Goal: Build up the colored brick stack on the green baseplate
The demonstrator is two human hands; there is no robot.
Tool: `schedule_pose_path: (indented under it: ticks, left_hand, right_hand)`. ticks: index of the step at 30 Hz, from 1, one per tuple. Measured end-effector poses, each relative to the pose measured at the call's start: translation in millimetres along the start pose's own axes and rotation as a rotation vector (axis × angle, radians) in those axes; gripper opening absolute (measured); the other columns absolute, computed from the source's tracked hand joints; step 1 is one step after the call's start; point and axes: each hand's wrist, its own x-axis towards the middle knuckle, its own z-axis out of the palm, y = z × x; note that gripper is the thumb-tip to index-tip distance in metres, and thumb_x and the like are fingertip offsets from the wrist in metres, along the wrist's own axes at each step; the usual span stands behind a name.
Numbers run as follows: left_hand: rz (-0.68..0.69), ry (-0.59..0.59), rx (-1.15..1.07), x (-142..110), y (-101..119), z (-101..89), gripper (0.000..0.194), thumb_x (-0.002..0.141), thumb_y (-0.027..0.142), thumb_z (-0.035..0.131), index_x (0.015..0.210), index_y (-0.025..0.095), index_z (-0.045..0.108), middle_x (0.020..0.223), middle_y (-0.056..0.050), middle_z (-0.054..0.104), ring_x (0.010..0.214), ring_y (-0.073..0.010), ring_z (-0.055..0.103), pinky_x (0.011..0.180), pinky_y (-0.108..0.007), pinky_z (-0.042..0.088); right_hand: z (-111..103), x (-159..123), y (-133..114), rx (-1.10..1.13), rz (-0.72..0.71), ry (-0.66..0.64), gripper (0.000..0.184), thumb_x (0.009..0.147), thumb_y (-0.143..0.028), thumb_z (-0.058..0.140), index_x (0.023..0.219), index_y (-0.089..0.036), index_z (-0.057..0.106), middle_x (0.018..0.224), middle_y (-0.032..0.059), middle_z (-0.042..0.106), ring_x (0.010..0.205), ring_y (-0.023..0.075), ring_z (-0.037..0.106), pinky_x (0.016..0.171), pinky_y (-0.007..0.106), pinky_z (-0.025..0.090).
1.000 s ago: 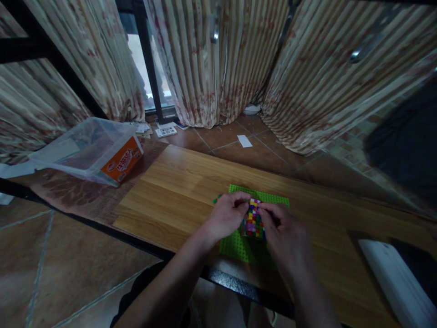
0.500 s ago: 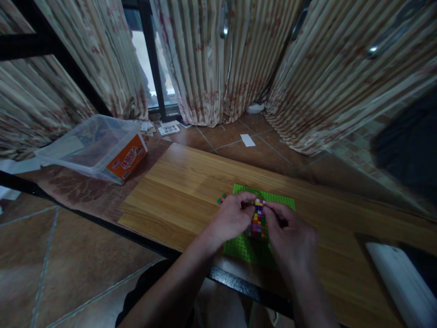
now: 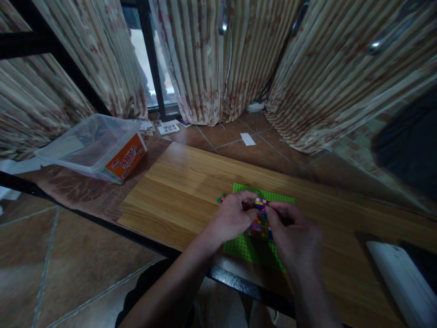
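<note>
A green studded baseplate (image 3: 246, 248) lies on the wooden tabletop (image 3: 180, 187) near its front edge. On it stands a block of small multicoloured bricks (image 3: 260, 223). My left hand (image 3: 234, 216) is curled against the block's left side, fingertips pinched at its top. My right hand (image 3: 295, 237) grips the block's right side, thumb and forefinger pinched on the top row of bricks. A few loose coloured bricks (image 3: 221, 198) lie just left of the baseplate.
A clear plastic box with an orange label (image 3: 99, 152) sits on a brown mat at the table's left. A white object (image 3: 401, 284) lies at the right edge. Striped curtains (image 3: 239, 59) hang behind, papers lie on the tiled floor, and a dark shape is at far right.
Both hands stay on the brick block. My right thumb and forefinger have shifted up to pinch the top row. The view has drifted slightly.
</note>
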Motion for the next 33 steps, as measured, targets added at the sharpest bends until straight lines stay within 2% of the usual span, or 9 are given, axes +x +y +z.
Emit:
schedule_pose_path:
  ticks: [4, 6, 8, 11, 15, 21, 25, 28, 33]
  left_hand:
    - [0.034, 0.049, 0.144, 0.7, 2.3, -26.2, 0.035, 0.082, 0.014, 0.058, 0.115, 0.014, 0.067, 0.090, -0.003, 0.070, 0.077, -0.0143, 0.063, 0.068, -0.024, 0.047]
    - [0.022, 0.089, 0.246, 0.3, 3.3, -46.5, 0.031, 0.084, 0.012, 0.054, 0.110, 0.013, 0.069, 0.093, -0.004, 0.071, 0.082, -0.0157, 0.064, 0.073, -0.025, 0.048]
    - [-0.017, 0.178, 0.391, -1.5, 3.7, -65.3, 0.028, 0.083, 0.011, 0.052, 0.103, 0.012, 0.072, 0.092, -0.005, 0.072, 0.084, -0.0167, 0.065, 0.078, -0.026, 0.048]
    - [-0.040, 0.147, 0.563, -6.0, 4.4, -79.9, 0.022, 0.082, 0.010, 0.053, 0.088, 0.013, 0.074, 0.082, -0.004, 0.071, 0.077, -0.0164, 0.064, 0.074, -0.025, 0.047]
    - [-0.058, -0.005, 0.673, -9.2, 7.0, -73.8, 0.022, 0.076, 0.007, 0.055, 0.082, 0.016, 0.075, 0.078, -0.003, 0.070, 0.074, -0.0164, 0.062, 0.067, -0.024, 0.045]
    - [-0.088, -0.041, 0.775, -9.7, 8.3, -63.2, 0.029, 0.073, 0.005, 0.054, 0.086, 0.019, 0.076, 0.076, -0.002, 0.071, 0.069, -0.0166, 0.062, 0.066, -0.025, 0.045]
    - [-0.058, -0.079, 0.846, -10.5, 2.9, -63.3, 0.036, 0.071, 0.002, 0.051, 0.088, 0.020, 0.077, 0.085, -0.004, 0.073, 0.080, -0.0192, 0.066, 0.071, -0.026, 0.048]
    - [-0.029, -0.073, 0.893, -10.0, -0.6, -61.8, 0.034, 0.072, 0.002, 0.051, 0.087, 0.019, 0.077, 0.089, -0.005, 0.073, 0.084, -0.0204, 0.066, 0.076, -0.028, 0.049]
    - [0.007, -0.087, 0.904, -8.5, -1.7, -58.5, 0.028, 0.074, 0.004, 0.051, 0.078, 0.018, 0.075, 0.085, -0.005, 0.071, 0.082, -0.0196, 0.065, 0.074, -0.027, 0.048]
  right_hand:
    - [1.0, 0.8, -3.2, 0.010, 0.042, 0.001, 0.020, 0.080, -0.040, 0.066, 0.081, -0.021, 0.073, 0.079, 0.0058, 0.076, 0.072, 0.0222, 0.071, 0.067, 0.033, 0.053]
    - [1.1, 1.6, -3.0, -0.010, 0.044, -0.040, 0.021, 0.081, -0.042, 0.065, 0.081, -0.021, 0.072, 0.080, 0.0056, 0.076, 0.073, 0.0223, 0.071, 0.068, 0.032, 0.052]
    - [0.9, 2.7, -1.9, -0.034, 0.053, -0.067, 0.024, 0.081, -0.044, 0.064, 0.080, -0.022, 0.072, 0.080, 0.0055, 0.076, 0.073, 0.0227, 0.071, 0.068, 0.033, 0.052]
    - [1.0, 4.5, 0.0, -0.025, 0.086, -0.066, 0.028, 0.078, -0.049, 0.065, 0.079, -0.022, 0.073, 0.077, 0.0050, 0.075, 0.070, 0.0226, 0.070, 0.066, 0.033, 0.051]
    - [1.0, 7.2, 0.2, 0.019, 0.109, -0.068, 0.029, 0.074, -0.050, 0.067, 0.077, -0.022, 0.074, 0.074, 0.0045, 0.075, 0.067, 0.0226, 0.070, 0.061, 0.031, 0.050]
    - [0.1, 9.9, -1.5, 0.033, 0.079, -0.069, 0.024, 0.073, -0.046, 0.067, 0.072, -0.022, 0.074, 0.070, 0.0037, 0.075, 0.063, 0.0219, 0.069, 0.057, 0.030, 0.050]
    - [0.3, 10.8, -0.4, 0.049, 0.090, -0.083, 0.023, 0.073, -0.044, 0.068, 0.073, -0.022, 0.074, 0.070, 0.0035, 0.075, 0.064, 0.0212, 0.069, 0.058, 0.030, 0.050]
    - [0.6, 11.6, -1.1, 0.055, 0.082, -0.094, 0.024, 0.074, -0.045, 0.067, 0.072, -0.022, 0.074, 0.069, 0.0039, 0.074, 0.063, 0.0212, 0.068, 0.058, 0.031, 0.050]
    - [0.0, 12.5, -4.4, 0.059, 0.103, -0.103, 0.024, 0.073, -0.045, 0.066, 0.071, -0.022, 0.074, 0.070, 0.0045, 0.074, 0.064, 0.0217, 0.068, 0.061, 0.032, 0.050]
